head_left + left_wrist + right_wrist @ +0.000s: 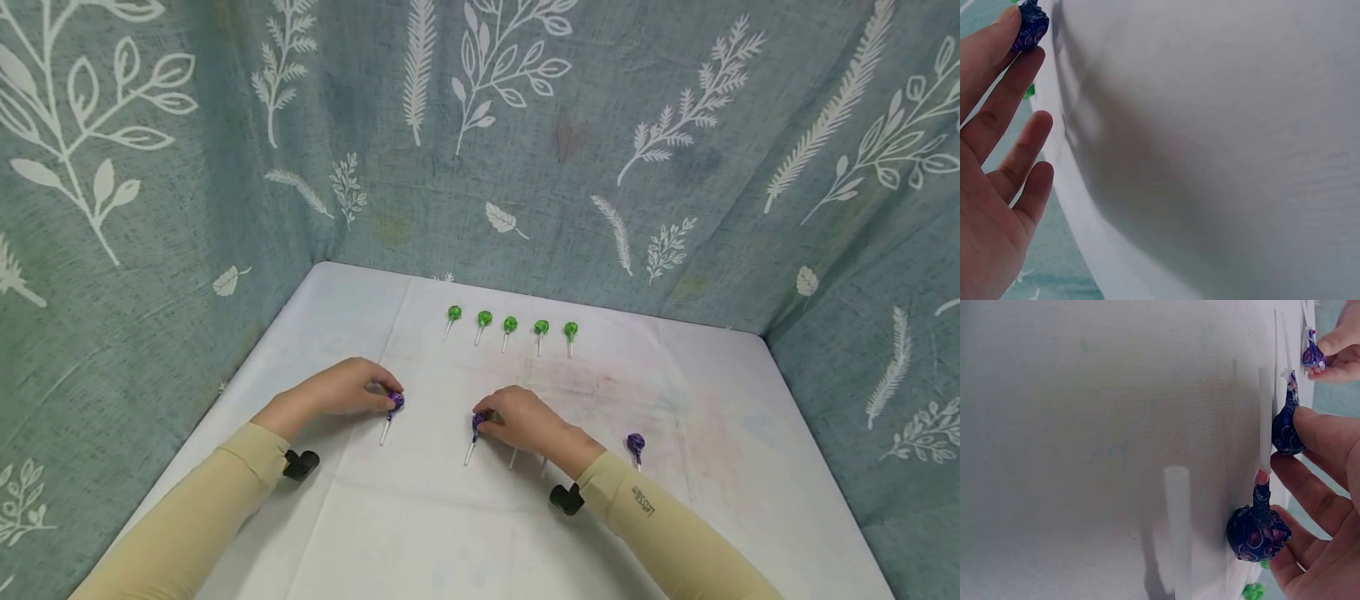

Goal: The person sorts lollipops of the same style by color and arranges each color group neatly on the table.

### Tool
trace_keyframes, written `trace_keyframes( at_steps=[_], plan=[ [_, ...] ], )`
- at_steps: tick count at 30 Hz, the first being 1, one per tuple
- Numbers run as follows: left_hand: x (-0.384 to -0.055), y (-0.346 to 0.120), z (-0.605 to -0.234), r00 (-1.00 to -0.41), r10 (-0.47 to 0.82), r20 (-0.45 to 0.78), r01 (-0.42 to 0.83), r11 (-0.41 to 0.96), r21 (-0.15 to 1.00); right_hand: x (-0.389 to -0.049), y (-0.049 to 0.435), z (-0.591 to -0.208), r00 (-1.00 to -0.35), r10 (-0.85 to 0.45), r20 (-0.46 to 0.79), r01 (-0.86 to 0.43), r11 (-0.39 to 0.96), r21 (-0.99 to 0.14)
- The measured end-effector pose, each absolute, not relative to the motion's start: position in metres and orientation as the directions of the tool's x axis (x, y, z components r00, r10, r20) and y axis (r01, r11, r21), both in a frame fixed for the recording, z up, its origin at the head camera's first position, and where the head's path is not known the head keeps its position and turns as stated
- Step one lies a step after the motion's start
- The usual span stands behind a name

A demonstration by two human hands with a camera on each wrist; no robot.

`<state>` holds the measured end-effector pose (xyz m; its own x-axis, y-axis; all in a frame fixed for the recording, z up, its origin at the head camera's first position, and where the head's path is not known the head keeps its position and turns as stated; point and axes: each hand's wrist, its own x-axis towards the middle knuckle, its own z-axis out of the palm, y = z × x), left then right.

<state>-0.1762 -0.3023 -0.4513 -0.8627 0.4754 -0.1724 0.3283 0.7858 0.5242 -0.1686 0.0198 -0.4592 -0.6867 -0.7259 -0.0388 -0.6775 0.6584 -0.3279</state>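
Observation:
My left hand point(341, 387) pinches the purple-wrapped head of a lollipop point(397, 402) between thumb and forefinger, its white stick slanting toward me. In the left wrist view the other fingers are spread away from the candy. To the right, my right hand point(521, 417) pinches a second purple lollipop point(477, 421) by its head, the stick angled the same way. Another purple lollipop point(1259, 534) lies by the right hand's fingers in the right wrist view. From the head, that hand hides the candy ends of two sticks. One more purple lollipop point(636, 443) is beside the right forearm, its stick partly covered.
Several green lollipops point(510, 323) lie in a row toward the back of the white-covered table point(420, 533). Leaf-patterned curtains point(420, 200) enclose the back and both sides. Dark wrist devices point(302, 465) sit under the sleeve cuffs.

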Motion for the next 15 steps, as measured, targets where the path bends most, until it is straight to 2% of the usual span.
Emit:
trace_keyframes(
  at_steps=[8,15],
  plan=[
    [-0.190,-0.294,-0.435,-0.877,0.460,-0.143,0.331,0.791,0.515,-0.170,0.022,-0.459,-0.677,-0.735,-0.030,-0.686,0.646,-0.334],
    [-0.206,-0.285,-0.423,-0.865,0.482,-0.140,0.358,0.788,0.501,-0.169,0.022,-0.459,-0.678,-0.734,-0.031,-0.687,0.648,-0.328]
  ],
)
